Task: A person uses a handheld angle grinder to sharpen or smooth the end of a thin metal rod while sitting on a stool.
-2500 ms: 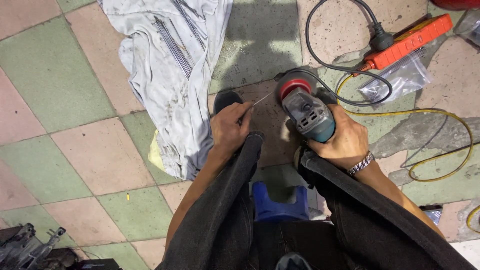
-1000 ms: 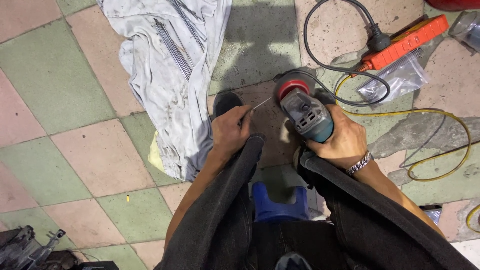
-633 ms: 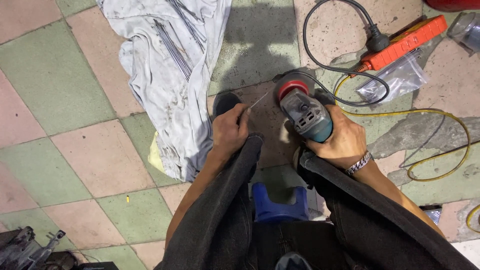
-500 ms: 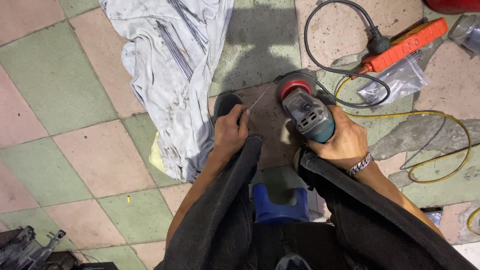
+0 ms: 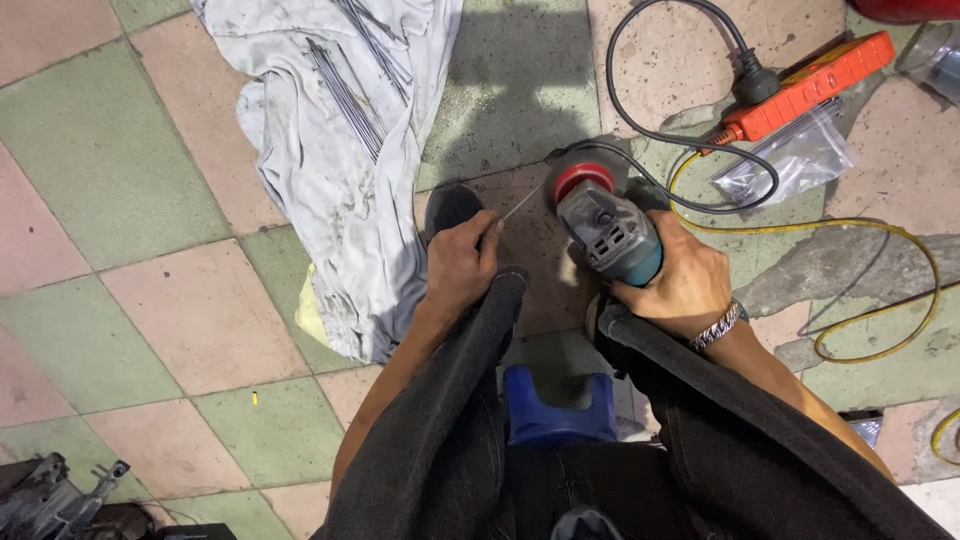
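Thin grey metal, a wire rod [image 5: 520,207], being pinched at its near end by the left hand [image 5: 460,262], fingers closed tight round it, tip slanting up toward the red disc [image 5: 583,179] of the angle grinder [image 5: 610,232]. Probably touching the disc edge, though hard telling at this fineness. Judging by its slenderness: light, springy, liable to whip or bend under sideways push, and heating fast near the tip, so best gripped well back and close to the floor, much as now. Clamping the teal grinder body from the side, the right hand [image 5: 675,282], fully wrapped, bracelet [image 5: 716,327] showing at the wrist; a heavier, rigid tool, needing that whole-palm hold. Both sitting low over a brownish floor tile [image 5: 540,270], just beyond dark trouser knees [image 5: 470,400] and a blue stool [image 5: 556,412].

Running from the grinder, a black cable [image 5: 640,100] looping up to an orange power strip [image 5: 808,87], a clear plastic bag [image 5: 790,160] lying just beside it, a yellow cord [image 5: 900,290] curling across cracked flooring on the right. Lying to the left, a crumpled grey cloth [image 5: 340,150] carrying more thin rods [image 5: 350,95]. Showing at the bottom left corner, part of a dark tool [image 5: 50,500].
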